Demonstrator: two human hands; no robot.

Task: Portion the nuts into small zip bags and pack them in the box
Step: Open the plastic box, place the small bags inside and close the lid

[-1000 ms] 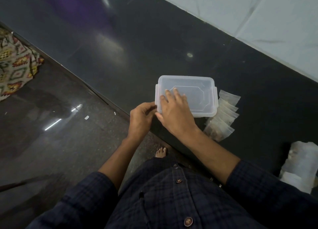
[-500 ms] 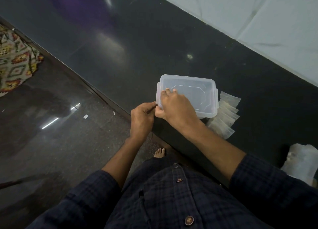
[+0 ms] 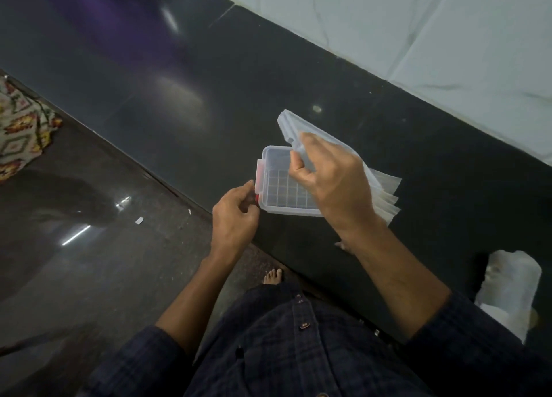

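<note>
Box: we see it clear and uncovered, standing on the dark surface near the front edge, a grid pattern showing on its floor and a red clip on its left end
Lid: we see it lifted off the box, tilted, above the box's far right corner
Right hand: our grip is clamped on the lid, thumb and fingers pinching its near edge
Left hand: it sits just beside the box's left end by the red clip, fingers loosely curled and holding nothing; we cannot tell whether the fingertips touch the clip
Zip bags: we see a fanned pile lying flat on the surface just right of the box, partly hidden behind the right hand; their contents are hidden
White bag: crumpled, on the surface well to the right
Floor: dark and glossy, left of the surface, a patterned cloth at the left edge
</note>
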